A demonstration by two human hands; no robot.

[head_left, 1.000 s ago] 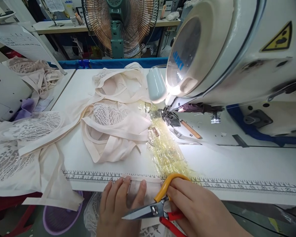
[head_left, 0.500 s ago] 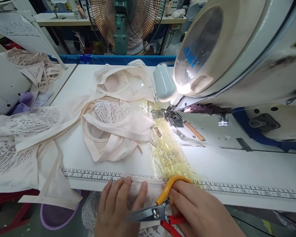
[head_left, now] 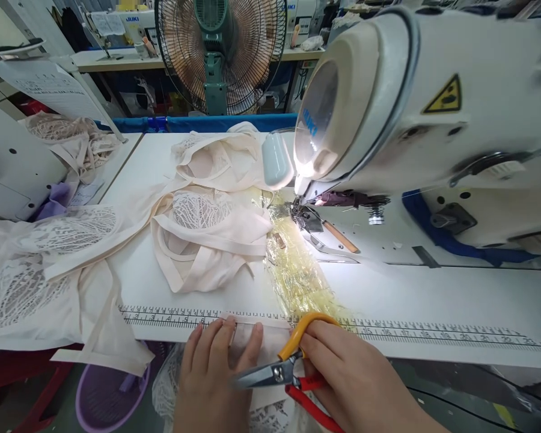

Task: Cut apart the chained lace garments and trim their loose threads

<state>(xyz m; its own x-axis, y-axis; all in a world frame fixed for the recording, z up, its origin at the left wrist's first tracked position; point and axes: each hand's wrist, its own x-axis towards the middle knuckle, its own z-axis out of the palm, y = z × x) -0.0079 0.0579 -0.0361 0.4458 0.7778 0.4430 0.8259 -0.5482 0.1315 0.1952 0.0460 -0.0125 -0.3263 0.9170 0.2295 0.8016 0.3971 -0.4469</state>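
My left hand (head_left: pixel 216 370) rests at the table's front edge. Its fingertips press a pale beige bra (head_left: pixel 265 337) against the printed ruler strip (head_left: pixel 162 317), thumb apart from the fingers. Part of that garment, with lace lower down, hangs over the edge between my hands. In my right hand (head_left: pixel 351 373) is a pair of scissors (head_left: pixel 278 376) with one orange and one red handle. Their blades point left, over the back of my left hand. My right fingertips also meet the fabric edge at the ruler; their exact grip is hidden.
More beige lace bras (head_left: pixel 207 234) lie left of centre, some draping over the front edge. A sewing machine (head_left: pixel 369 90) stands at the right, a wooden-handled tool (head_left: pixel 340 236) by its needle. Yellowish clear film (head_left: pixel 297 264) covers the table before it. A purple basket (head_left: pixel 110 394) sits below.
The view has shifted right and up slightly, showing more of the sewing machine and the background. Both hands, the scissors and the fabric keep nearly the same arrangement.
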